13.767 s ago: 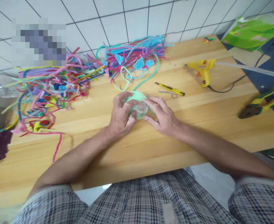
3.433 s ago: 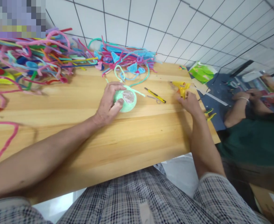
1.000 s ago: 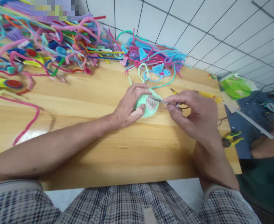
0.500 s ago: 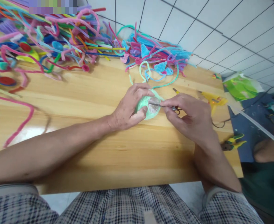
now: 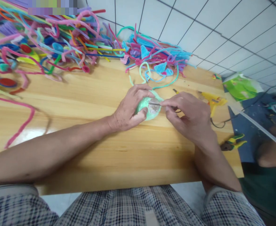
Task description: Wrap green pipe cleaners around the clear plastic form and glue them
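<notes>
My left hand (image 5: 132,108) curls its fingers and thumb around a mint-green round piece (image 5: 141,102) on the table. Its fuzzy surface looks like coiled pipe cleaner, and a whitish, partly see-through disc (image 5: 154,109) shows in its middle. Pinched between thumb and fingers of my right hand (image 5: 187,114) is a thin dark metal tool (image 5: 155,104). Its tip lies over the pale disc; whether it touches cannot be made out. The tool's rear part is mostly hidden by my right hand, so its exact kind is unclear.
Piles of coloured pipe cleaners (image 5: 65,37) cover the table's back left and centre. A yellow glue gun (image 5: 214,101) with a cord lies right of my hand, yellow-green handled pliers (image 5: 233,142) near the right edge. Another person's arm (image 5: 269,147) is beyond the edge.
The metal tool and my right hand have shifted very slightly over the pale disc. My left hand keeps its hold on the green piece. The whole view has moved a little.
</notes>
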Tool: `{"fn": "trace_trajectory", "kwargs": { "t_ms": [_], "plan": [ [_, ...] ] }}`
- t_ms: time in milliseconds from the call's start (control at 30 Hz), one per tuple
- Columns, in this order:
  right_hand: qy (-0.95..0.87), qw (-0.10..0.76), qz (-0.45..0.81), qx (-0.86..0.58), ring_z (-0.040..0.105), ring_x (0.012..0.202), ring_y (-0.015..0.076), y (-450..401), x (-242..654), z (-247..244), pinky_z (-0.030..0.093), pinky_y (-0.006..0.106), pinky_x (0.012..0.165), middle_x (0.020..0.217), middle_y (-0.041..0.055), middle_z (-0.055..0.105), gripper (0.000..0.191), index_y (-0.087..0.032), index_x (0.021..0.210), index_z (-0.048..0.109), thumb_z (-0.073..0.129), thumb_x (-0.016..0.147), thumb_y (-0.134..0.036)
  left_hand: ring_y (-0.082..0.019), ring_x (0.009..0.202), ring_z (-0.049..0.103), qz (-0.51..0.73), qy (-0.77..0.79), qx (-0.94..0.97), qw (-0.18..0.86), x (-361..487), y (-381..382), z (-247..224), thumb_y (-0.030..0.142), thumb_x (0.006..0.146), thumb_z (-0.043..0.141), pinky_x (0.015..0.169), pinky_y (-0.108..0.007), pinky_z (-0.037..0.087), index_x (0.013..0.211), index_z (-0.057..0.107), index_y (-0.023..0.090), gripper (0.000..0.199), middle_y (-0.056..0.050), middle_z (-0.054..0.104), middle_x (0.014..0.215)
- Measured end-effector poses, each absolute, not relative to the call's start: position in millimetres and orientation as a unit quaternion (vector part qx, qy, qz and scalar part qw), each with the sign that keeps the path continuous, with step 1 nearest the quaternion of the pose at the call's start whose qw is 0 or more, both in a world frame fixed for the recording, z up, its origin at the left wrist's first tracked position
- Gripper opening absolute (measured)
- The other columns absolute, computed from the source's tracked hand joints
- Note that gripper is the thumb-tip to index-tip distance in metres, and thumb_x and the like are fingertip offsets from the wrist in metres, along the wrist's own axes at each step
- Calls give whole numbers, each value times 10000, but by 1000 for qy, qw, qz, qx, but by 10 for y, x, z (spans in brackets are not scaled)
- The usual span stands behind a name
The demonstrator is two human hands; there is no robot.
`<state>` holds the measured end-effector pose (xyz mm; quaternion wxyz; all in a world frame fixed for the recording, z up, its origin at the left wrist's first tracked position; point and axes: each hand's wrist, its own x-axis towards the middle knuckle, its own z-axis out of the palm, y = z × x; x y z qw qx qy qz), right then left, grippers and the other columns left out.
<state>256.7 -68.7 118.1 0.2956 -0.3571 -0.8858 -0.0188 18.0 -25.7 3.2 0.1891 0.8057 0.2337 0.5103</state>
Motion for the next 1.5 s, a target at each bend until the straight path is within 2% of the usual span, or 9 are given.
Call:
{"fn": "trace_trajectory", "kwargs": {
  "t_ms": [333, 600, 733, 867, 1000, 1133, 1233, 1333, 1500],
  "plan": [
    [-887, 288, -28, -361, 756, 815, 198, -698, 2542, 1168, 605, 363, 772, 890, -7, 808, 237, -320, 1136, 821, 664, 1094, -148, -320, 1474, 666, 504, 250, 806, 182, 161, -283, 71, 560, 1232, 392, 1245, -586, 585, 1475, 592, 285, 418, -143, 685, 1515],
    [-703, 473, 145, -511, 640, 743, 159, -351, 2838, 974, 540, 334, 718, 894, -15, 757, 129, -267, 1072, 836, 710, 1063, -294, -323, 1427, 674, 485, 266, 808, 201, 51, -224, 103, 609, 1219, 446, 1252, -622, 594, 1464, 608, 275, 445, -124, 698, 1482],
    [-642, 407, 208, -616, 613, 729, 165, -103, 3228, 650, 518, 328, 735, 802, -23, 743, 83, -237, 965, 829, 755, 948, -270, -326, 1399, 693, 496, 253, 809, 188, 42, -197, 92, 571, 1216, 465, 1232, -609, 605, 1466, 599, 278, 408, -130, 702, 1471],
    [-685, 277, 133, -660, 769, 992, 279, -188, 3379, 362, 625, 467, 981, 1060, 77, 868, 179, -223, 1068, 872, 748, 940, -245, -331, 1413, 676, 496, 255, 807, 196, 38, -195, 67, 563, 1213, 478, 1214, -600, 615, 1478, 600, 289, 400, -130, 685, 1483],
    [-702, 249, -27, -667, 722, 1404, 405, -399, 3358, 310, 531, 608, 1269, 1437, 192, 818, 261, -212, 1226, 845, 706, 1004, -213, -353, 1426, 665, 505, 246, 797, 223, 22, -179, 39, 548, 1185, 543, 1230, -647, 595, 1486, 625, 359, 365, -106, 678, 1488],
    [-707, 351, -13, -614, 756, 979, 277, -571, 3260, 496, 593, 434, 980, 945, 84, 795, 316, -255, 943, 767, 627, 1141, -457, -377, 1440, 658, 499, 260, 793, 235, 6, -176, 45, 555, 1169, 563, 1253, -701, 564, 1484, 626, 402, 356, -94, 671, 1497],
    [-671, 453, 112, -576, 493, 617, 162, -650, 3170, 650, 431, 342, 673, 631, -32, 506, 628, -258, 695, 601, 581, 1135, -705, -371, 1456, 657, 488, 271, 794, 239, -2, -195, 71, 560, 1174, 540, 1266, -695, 563, 1470, 613, 412, 339, -87, 665, 1504],
    [-643, 494, 226, -541, 378, 569, 127, -679, 3111, 727, 312, 326, 608, 596, -53, 418, 723, -255, 615, 520, 597, 1077, -806, -368, 1472, 651, 478, 277, 799, 238, -5, -205, 79, 539, 1192, 510, 1253, -683, 577, 1473, 607, 414, 323, -82, 655, 1522],
    [-685, 444, 201, -541, 329, 592, 123, -711, 3023, 704, 263, 334, 648, 592, -67, 311, 647, -265, 610, 367, 657, 1065, -622, -388, 1396, 685, 508, 252, 794, 220, -2, -156, 14, 581, 1171, 575, 1181, -705, 601, 1474, 643, 345, 390, -90, 689, 1490]
  ]
}}
